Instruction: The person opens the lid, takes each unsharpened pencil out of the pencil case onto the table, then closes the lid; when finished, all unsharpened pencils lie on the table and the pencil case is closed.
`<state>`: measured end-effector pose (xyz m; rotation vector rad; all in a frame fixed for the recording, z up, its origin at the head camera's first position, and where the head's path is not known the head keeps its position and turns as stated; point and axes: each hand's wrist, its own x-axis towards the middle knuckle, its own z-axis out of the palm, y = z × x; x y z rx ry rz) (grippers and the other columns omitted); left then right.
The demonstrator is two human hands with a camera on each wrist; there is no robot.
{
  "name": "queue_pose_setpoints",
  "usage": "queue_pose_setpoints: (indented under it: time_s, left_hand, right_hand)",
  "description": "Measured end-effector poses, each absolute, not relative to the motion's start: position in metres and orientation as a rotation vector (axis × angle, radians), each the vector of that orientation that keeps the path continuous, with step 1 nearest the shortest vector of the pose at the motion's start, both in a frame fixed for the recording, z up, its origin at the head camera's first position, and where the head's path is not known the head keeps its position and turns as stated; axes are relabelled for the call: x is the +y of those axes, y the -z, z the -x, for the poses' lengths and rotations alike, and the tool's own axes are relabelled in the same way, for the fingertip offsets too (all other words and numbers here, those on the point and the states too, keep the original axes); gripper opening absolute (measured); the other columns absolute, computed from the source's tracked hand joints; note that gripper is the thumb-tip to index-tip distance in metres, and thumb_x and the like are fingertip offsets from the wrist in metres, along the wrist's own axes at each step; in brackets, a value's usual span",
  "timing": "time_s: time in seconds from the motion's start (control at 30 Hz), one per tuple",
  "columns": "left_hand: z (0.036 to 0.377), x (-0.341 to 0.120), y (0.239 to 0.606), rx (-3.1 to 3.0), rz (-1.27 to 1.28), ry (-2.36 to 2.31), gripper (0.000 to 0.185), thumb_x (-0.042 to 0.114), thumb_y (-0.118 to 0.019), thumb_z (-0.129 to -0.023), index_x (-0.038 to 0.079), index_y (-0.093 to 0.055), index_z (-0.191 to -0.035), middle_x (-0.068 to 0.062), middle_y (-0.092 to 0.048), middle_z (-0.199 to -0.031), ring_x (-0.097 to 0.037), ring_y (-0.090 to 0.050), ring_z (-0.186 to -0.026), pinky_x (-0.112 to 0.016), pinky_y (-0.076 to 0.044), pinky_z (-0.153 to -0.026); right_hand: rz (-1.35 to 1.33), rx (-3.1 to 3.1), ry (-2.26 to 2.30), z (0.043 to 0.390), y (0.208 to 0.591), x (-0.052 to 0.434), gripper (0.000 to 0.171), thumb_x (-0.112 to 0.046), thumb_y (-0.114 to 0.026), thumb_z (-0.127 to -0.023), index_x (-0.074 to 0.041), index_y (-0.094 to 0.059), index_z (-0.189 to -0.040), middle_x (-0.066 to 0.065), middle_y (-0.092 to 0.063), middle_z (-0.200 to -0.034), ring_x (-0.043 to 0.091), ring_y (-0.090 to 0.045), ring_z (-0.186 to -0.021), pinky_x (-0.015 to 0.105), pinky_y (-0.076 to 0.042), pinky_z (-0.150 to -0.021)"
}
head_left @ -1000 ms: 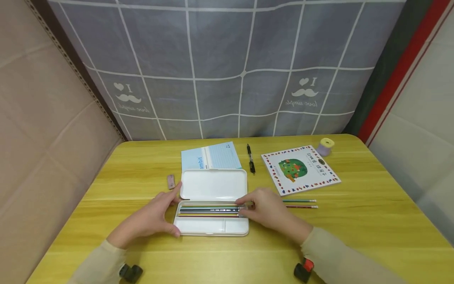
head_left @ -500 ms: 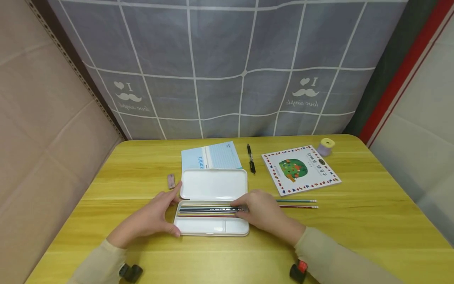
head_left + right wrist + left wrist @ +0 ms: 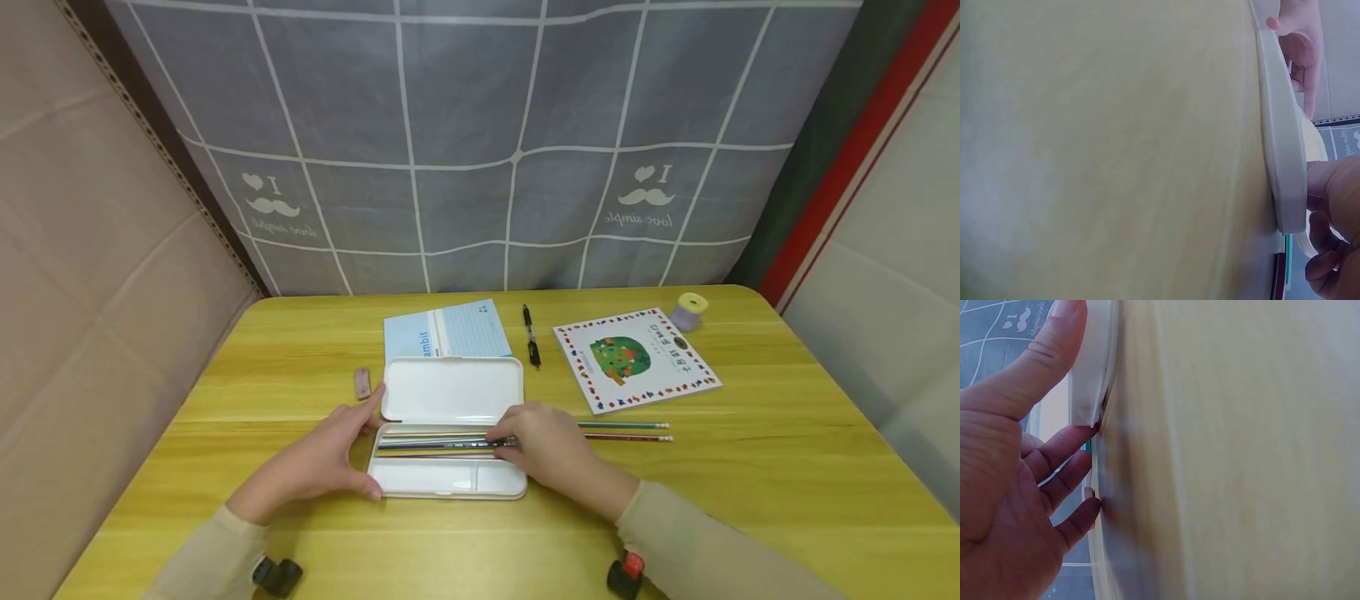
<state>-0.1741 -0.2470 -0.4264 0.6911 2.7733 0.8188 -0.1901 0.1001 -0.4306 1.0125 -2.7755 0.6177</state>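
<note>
Fingers (image 3: 507, 439) of right hand (image 3: 551, 446) pinching pencils (image 3: 435, 444) inside open white case (image 3: 450, 479), left hand (image 3: 315, 462) bracing it.

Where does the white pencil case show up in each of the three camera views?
Head: white pencil case lies open at table centre, between both hands.
Left wrist: its end sits top left, by the thumb.
Right wrist: its edge runs down the right side.
Shared landmark: the yellow table.
</note>
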Motion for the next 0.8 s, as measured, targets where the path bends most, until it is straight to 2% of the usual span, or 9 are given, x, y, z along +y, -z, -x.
queue_pose_setpoints:
  time_s: [0.2,0.47,0.8]
  left_hand:
    - [0.174,-0.247,0.427,2.777,-0.69,-0.819,0.146,0.058,-0.092,-0.06,0.003,-0.009,-0.167,0.013,-0.066,-0.131,-0.02,-0.049,-0.121,-0.056,-0.036,-0.113]
    - [0.176,-0.247,0.429,2.774,-0.661,-0.817,0.148,0.06,-0.092,-0.058,0.005,-0.01,-0.168,0.014,-0.066,-0.131,-0.019,-0.049,-0.122,-0.055,-0.036,-0.114]
    - [0.176,-0.247,0.428,2.77,-0.661,-0.815,0.147,0.06,-0.092,-0.059,0.004,-0.01,-0.167,0.014,-0.066,-0.131,-0.02,-0.049,-0.123,-0.056,-0.036,-0.114]
  right_hand:
    - [-0.974,-2.767,-0.745,0.189,0.43,0.102,0.008,-0.022,-0.086,-0.087,-0.025,-0.085,-0.094,-0.013,-0.075,-0.094,0.005,-0.067,-0.084,0.028,-0.055,-0.072]
    - [-0.891,-2.723,-1.03,0.193,0.425,0.122,0.012,-0.012,-0.085,-0.087,-0.02,-0.084,-0.096,-0.01,-0.074,-0.094,-0.001,-0.052,-0.064,0.021,-0.048,-0.057]
    - [-0.846,-2.682,-1.195,0.198,0.42,0.167,0.019,-0.005,-0.084,-0.086,-0.022,-0.083,-0.094,-0.014,-0.074,-0.091,0.005,-0.057,-0.068,0.024,-0.05,-0.059]
